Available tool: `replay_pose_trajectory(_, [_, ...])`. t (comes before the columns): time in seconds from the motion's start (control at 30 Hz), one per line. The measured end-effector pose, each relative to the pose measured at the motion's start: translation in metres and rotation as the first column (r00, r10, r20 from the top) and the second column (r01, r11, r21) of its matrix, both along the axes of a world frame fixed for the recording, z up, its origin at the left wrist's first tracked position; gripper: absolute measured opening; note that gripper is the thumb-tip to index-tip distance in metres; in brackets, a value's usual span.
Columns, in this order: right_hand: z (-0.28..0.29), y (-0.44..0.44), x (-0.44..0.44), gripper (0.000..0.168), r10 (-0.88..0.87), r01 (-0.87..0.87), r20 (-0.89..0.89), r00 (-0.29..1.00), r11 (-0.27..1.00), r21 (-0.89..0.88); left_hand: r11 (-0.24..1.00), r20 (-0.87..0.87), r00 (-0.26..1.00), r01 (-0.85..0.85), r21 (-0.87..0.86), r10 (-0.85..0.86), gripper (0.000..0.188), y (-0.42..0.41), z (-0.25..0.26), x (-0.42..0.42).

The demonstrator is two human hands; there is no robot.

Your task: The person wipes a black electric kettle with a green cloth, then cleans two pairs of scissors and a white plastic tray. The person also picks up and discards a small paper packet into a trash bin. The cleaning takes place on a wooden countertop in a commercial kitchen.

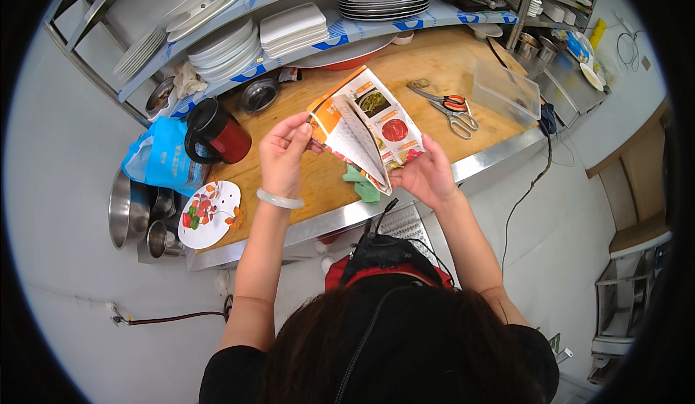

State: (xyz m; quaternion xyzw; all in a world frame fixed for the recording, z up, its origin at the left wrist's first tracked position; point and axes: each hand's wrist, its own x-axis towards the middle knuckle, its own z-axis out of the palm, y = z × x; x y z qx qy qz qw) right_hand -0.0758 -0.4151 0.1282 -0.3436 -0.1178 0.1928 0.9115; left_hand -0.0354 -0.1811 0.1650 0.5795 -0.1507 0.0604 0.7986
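A printed booklet with food pictures (392, 116) is held partly open above the wooden worktop (320, 187). My left hand (288, 151) pinches its orange left edge between thumb and fingers; a pale bangle circles that wrist. My right hand (429, 173) grips the lower right corner, thumb on the page and fingers beneath. A green cloth (362, 184) lies behind and below the booklet near the metal edge, partly hidden. To the right, kitchen scissors with grey handles (460, 121) and a tool with red and black handles (455, 102) lie together on the wood.
Left stand a red and black jug (220, 131), a blue bag (157, 154) and a decorated white board (209, 219). A clear plastic bin (505, 92) sits right. Stacked white plates (225, 54) and dark-rimmed plates (383, 2) fill the shelf behind. A black cable (529, 187) hangs at right.
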Motion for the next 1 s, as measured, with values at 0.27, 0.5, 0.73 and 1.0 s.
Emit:
replay_pose_trajectory(0.27, [0.004,0.011,-0.009,0.055,-0.022,0.022,0.022,1.0,1.0,-0.004,0.999,0.027,0.998,-0.049,0.009,0.049,0.025,0.01,0.006,-0.02])
replay_pose_trajectory(0.5, [0.002,0.016,-0.023,0.052,-0.065,0.069,0.115,0.991,0.997,-0.03,1.0,0.016,0.999,-0.028,-0.008,0.028,0.025,0.016,0.001,-0.025])
replay_pose_trajectory(0.73, [0.011,0.051,-0.052,0.06,-0.376,0.479,0.386,0.842,0.851,-0.216,0.972,-0.081,0.97,0.232,0.031,-0.229,0.039,0.032,0.002,-0.037])
replay_pose_trajectory(1.0, [0.017,0.126,-0.092,0.08,-0.272,0.975,0.939,0.209,-0.019,-0.223,0.886,-0.185,0.868,0.462,-0.036,-0.46,0.046,0.067,-0.013,-0.076])
